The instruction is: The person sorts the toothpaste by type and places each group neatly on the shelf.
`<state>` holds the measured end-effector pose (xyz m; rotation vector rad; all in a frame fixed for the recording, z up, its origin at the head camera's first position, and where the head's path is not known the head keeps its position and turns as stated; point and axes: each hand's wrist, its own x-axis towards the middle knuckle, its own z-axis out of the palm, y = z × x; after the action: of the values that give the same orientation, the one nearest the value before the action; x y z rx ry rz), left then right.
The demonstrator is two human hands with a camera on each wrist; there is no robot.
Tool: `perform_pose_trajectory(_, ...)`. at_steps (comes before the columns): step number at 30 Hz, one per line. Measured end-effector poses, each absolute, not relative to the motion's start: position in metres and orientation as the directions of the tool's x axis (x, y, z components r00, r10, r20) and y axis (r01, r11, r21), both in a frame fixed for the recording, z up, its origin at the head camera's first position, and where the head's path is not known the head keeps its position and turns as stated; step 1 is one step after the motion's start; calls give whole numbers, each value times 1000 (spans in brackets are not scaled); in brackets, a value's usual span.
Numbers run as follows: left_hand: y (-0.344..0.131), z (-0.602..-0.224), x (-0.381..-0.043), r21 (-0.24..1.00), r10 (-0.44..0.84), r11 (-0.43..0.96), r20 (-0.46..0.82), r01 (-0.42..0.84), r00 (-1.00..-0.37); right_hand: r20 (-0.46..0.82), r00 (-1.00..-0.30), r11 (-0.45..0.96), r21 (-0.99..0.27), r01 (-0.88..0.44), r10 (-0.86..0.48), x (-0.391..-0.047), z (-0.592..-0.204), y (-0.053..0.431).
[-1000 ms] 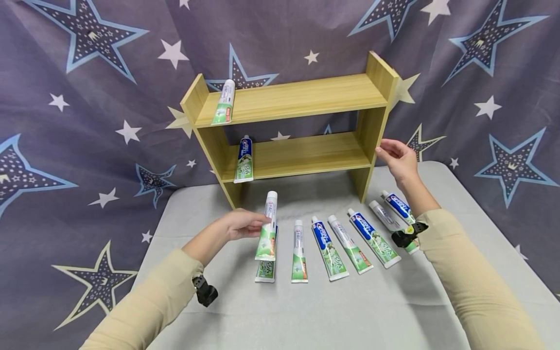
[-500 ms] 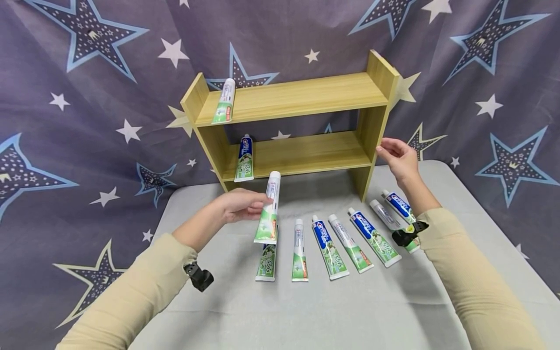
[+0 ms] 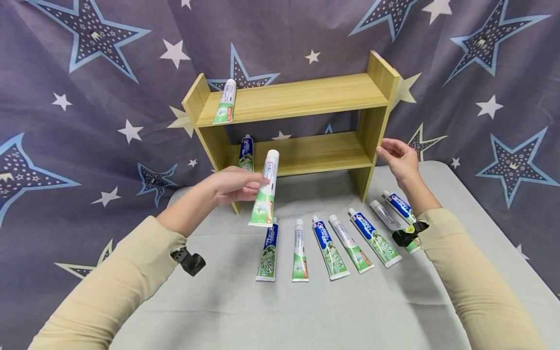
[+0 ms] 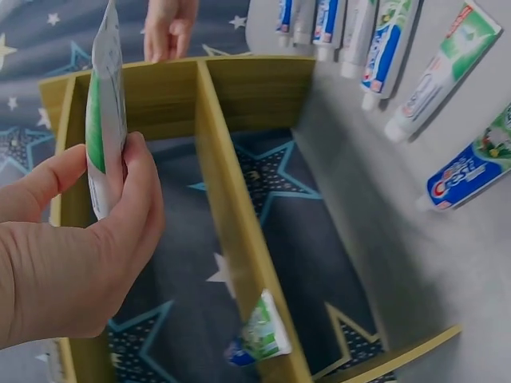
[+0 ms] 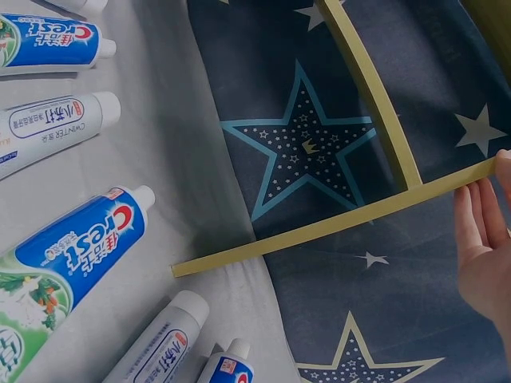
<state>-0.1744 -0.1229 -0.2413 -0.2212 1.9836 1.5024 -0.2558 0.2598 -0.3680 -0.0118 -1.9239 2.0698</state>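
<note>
My left hand [image 3: 236, 185] pinches a white-and-green toothpaste tube [image 3: 265, 189] between thumb and fingers, cap up, in front of the shelf's lower board. In the left wrist view that tube [image 4: 106, 112] is seen edge-on. My right hand [image 3: 400, 158] holds the front edge of the wooden shelf's [image 3: 302, 99] right side panel, thumb and fingertips at the edge in the right wrist view. A white-and-green tube [image 3: 225, 102] lies at the left of the top board. Behind my left hand, a blue-and-green Crest tube [image 3: 246, 153] lies on the lower board, partly hidden.
Several toothpaste tubes lie in a row on the grey tablecloth [image 3: 332, 311], among them a Crest tube [image 3: 268, 257], a white-and-green tube [image 3: 300, 253] and another Crest tube [image 3: 330, 248]. My right forearm partly covers the rightmost ones. A star-patterned curtain [image 3: 288, 29] hangs behind the shelf.
My left hand has raised the white-and-green tube from over the row of tubes towards the shelf's lower board. My right hand has stayed at the side panel.
</note>
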Motion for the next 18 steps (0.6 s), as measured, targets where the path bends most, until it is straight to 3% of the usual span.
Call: perform_pose_trajectory(18, -124, -195, -182, 839, 241, 331, -517, -431, -822, 214, -948, -51, -972, -231, 235, -256, -369, 259)
